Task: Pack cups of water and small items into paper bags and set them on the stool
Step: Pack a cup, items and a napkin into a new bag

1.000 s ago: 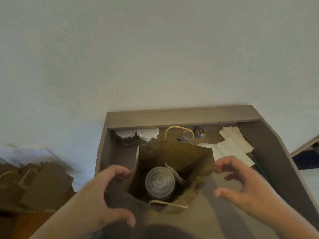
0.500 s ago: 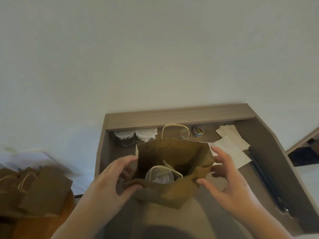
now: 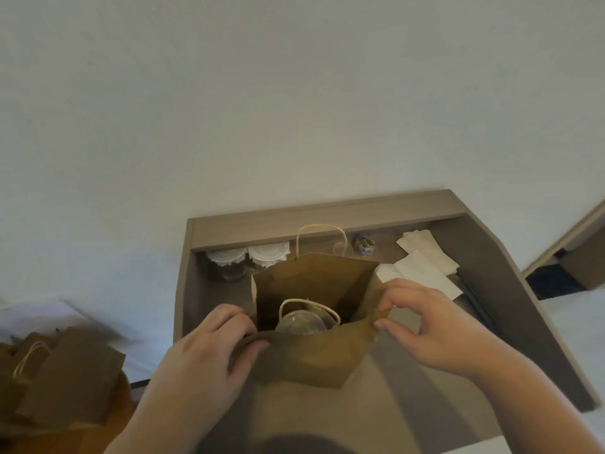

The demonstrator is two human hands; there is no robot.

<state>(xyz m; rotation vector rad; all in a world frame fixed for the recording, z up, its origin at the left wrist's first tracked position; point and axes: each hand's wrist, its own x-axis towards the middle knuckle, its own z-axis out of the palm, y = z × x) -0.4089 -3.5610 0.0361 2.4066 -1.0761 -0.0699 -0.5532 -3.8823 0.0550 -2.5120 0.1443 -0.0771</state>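
A brown paper bag (image 3: 314, 358) stands open on the grey desk (image 3: 409, 404) in front of me. Inside it sits a lidded clear cup (image 3: 299, 322), partly hidden by the near handle, which is folded inward. My left hand (image 3: 209, 348) pinches the bag's near-left rim and presses the front panel down. My right hand (image 3: 432, 322) pinches the near-right corner of the rim. The far handle (image 3: 320, 239) stands upright behind the opening.
Two lidded cups (image 3: 248, 260) stand at the desk's back left under its raised ledge. A small colourful ball (image 3: 364, 244) and several white napkins (image 3: 422, 267) lie at the back right. Folded brown bags (image 3: 65, 381) rest on a wooden stool (image 3: 98, 430) at lower left.
Both hands closed in from beside the bag and took hold of its rim. The front panel has been folded down and the near handle tipped inward over the cup.
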